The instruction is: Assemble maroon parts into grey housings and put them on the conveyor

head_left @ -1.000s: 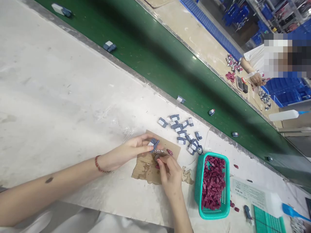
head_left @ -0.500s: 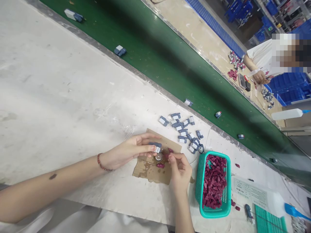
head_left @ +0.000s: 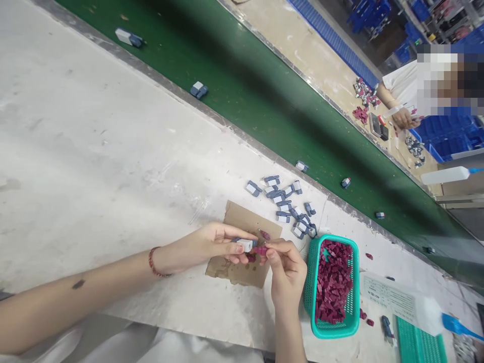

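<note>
Between thumb and fingers, my left hand (head_left: 215, 243) grips a blue-grey and white plastic part (head_left: 245, 244). My right hand (head_left: 286, 262) pinches a small maroon plastic piece (head_left: 260, 250) at the right end of that part; whether the two touch I cannot tell. Both hands are over a stained piece of cardboard (head_left: 242, 275) on the white table. Another maroon piece (head_left: 265, 235) lies on the cardboard. My left hand hides the round metal item there. Several blue-grey and white parts (head_left: 283, 206) are scattered just behind the cardboard.
A teal basket (head_left: 313, 287) full of maroon pieces stands right of my right hand. Beyond the table runs a green conveyor belt (head_left: 242, 96) carrying several parts. A clear bottle with a blue cap (head_left: 449, 325) lies at the right. Across the belt, a co-worker's hand (head_left: 404, 119) handles small pieces.
My left hand has lowered and turned the blue-grey and white part. My right hand has brought the maroon piece to its end. Parts on the belt have moved rightward.
</note>
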{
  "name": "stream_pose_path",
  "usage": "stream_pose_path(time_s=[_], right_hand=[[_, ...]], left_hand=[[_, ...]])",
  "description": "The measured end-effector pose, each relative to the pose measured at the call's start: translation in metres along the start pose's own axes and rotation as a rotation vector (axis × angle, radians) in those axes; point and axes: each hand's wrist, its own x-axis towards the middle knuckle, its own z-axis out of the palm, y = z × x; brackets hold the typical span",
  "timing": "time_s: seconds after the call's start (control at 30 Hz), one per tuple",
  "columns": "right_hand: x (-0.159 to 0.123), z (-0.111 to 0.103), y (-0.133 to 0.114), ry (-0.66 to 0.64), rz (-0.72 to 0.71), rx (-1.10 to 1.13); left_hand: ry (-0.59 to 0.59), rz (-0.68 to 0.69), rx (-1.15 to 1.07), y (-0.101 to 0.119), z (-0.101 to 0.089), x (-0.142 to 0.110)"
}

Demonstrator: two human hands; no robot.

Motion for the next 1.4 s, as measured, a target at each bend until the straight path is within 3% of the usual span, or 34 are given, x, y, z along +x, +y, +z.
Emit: stream_pose_path(time_s=[0.37,0.57,0.67,0.77,0.9,1.03,1.1,1.17,1.27,1.4], right_hand=[[0.0,0.006,0.001,-0.089,-0.016,-0.095],[0.001,0.003,0.003,-0.14,0.13,-0.035],[-0.003,-0.001,0.003,-0.101,0.157,-0.016],[-0.009,-0.014,0.004,-0.02,0.113,-0.075],[-0.018,-0.059,0.002,0.122,-0.018,-0.313],[-0.022,-0.127,0.0,0.314,-0.072,-0.765],[-0.021,-0.154,0.002,0.308,-0.06,-0.966],[-0.018,-0.17,0.007,0.262,-0.07,-1.117],[-0.011,-0.175,0.017,0.192,-0.116,-1.261],[-0.003,-0.17,0.025,0.177,-0.158,-1.257]], left_hand=[[-0.011,0.057,0.095,0.002,0.003,-0.001],[0.028,0.083,0.235,-0.006,0.002,0.004],[0.008,0.082,0.352,-0.003,0.009,0.006],[-0.022,0.122,0.53,0.014,0.021,0.015],[0.139,0.349,0.898,0.055,0.026,0.054],[0.412,0.486,1.235,0.096,0.01,0.122],[0.477,0.53,1.308,0.109,0.003,0.154],[0.5,0.569,1.373,0.115,0.003,0.18],[0.483,0.642,1.471,0.115,0.019,0.205],[0.263,0.72,1.568,0.103,0.06,0.232]])
